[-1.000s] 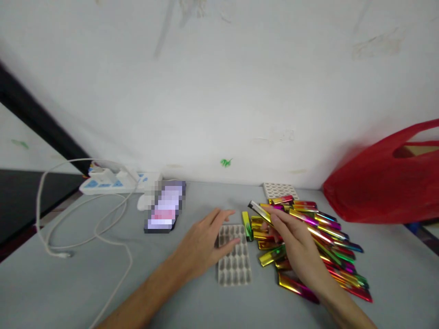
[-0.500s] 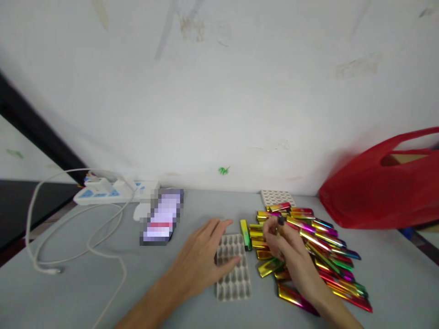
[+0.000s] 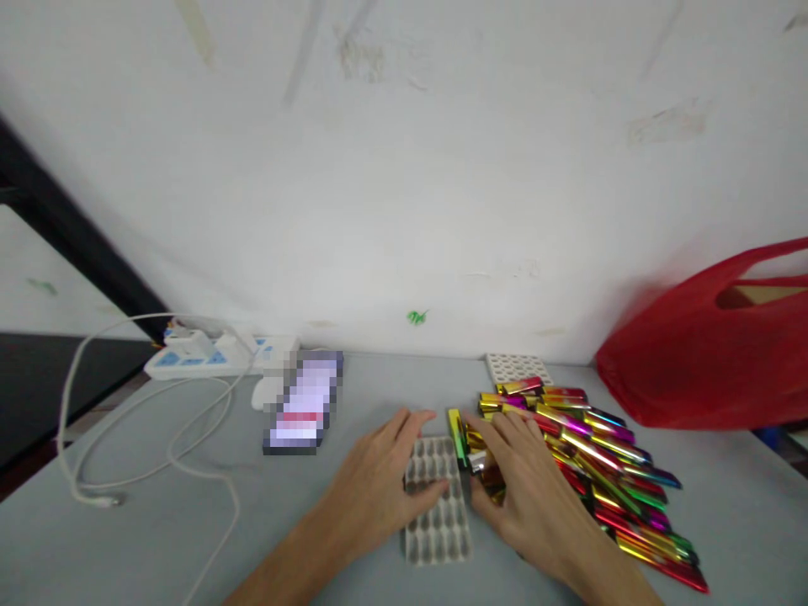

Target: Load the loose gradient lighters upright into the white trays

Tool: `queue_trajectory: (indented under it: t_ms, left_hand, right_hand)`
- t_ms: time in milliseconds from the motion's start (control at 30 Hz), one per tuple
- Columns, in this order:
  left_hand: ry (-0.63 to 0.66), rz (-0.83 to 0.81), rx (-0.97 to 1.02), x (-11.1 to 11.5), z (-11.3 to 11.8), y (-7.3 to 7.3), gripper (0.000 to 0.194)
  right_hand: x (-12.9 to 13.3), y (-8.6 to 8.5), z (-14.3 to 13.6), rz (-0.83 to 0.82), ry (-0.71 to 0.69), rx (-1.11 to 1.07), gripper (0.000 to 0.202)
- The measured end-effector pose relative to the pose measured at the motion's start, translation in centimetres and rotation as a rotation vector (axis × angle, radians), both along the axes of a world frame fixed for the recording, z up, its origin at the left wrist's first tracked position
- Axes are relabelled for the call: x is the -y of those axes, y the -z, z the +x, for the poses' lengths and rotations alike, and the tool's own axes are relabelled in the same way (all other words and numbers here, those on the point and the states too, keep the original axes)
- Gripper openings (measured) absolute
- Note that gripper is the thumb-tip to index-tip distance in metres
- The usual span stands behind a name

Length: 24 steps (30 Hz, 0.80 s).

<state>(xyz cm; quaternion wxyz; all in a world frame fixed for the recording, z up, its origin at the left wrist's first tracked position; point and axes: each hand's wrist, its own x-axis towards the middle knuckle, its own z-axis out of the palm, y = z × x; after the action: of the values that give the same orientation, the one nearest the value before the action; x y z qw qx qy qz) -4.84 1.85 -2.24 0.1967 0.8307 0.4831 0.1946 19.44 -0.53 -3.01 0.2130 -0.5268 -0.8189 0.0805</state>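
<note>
While our left hand (image 3: pixel 379 484) lies flat and open on the near edge of the grey cell tray (image 3: pixel 438 497) on the desk (image 3: pixel 157 539), our right hand (image 3: pixel 521 497) rests over the edge of the heap of shiny foil sticks (image 3: pixel 599 459), fingers curled on a silvery stick (image 3: pixel 478 460) just beside the tray. We judge that we are at the loading step; next we need to lift that stick and align it with an empty cell.

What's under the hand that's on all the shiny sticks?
Under the right hand lie a few shiny sticks; gold and silver ends poke out beside the tray. How many it covers is hidden.
</note>
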Motion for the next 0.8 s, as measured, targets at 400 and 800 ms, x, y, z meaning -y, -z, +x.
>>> queue_trajectory:
  t_ms: [400, 800]
  left_hand:
    - [0.015, -0.013, 0.030, -0.12, -0.21, -0.01, 0.071]
    - [0.029, -0.007, 0.018, -0.52, -0.39, 0.26, 0.067]
  right_hand:
    - [-0.42, -0.48, -0.67, -0.043, -0.042, 0.029, 0.071]
    - [-0.96, -0.38, -0.65, -0.039, -0.071, 0.039, 0.077]
